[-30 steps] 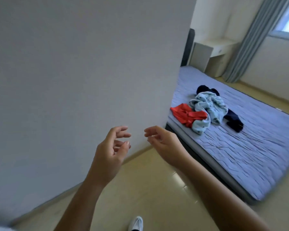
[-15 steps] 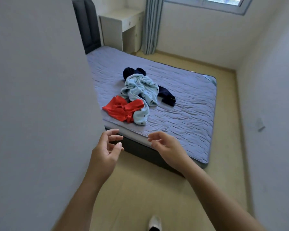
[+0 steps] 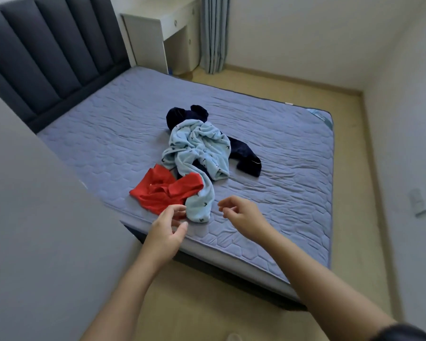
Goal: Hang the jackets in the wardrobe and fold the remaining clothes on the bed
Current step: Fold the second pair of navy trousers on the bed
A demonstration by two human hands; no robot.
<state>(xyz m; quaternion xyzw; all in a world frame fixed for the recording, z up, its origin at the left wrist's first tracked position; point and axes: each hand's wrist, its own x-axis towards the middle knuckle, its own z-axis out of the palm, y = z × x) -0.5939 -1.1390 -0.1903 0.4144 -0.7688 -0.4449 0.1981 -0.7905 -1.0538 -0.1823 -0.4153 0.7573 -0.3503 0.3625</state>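
Left hand [image 3: 166, 230]: fingers loosely curled, nothing held; raised at the near edge of the bed [image 3: 280, 193].
Right hand [image 3: 244, 217]: loosely curled, empty, held apart from the left.
Clothes: red garment [image 3: 165, 190], light blue garment [image 3: 197, 148] and navy garment [image 3: 246, 156] are heaped unfolded, mid-bed toward the near edge.

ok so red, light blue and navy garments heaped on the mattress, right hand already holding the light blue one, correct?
No. The head view shows the right hand holding nothing, fingers loosely curled over bare mattress, apart from the light blue garment. The red garment, the light blue one and the navy garment are heaped on the mattress as you say.
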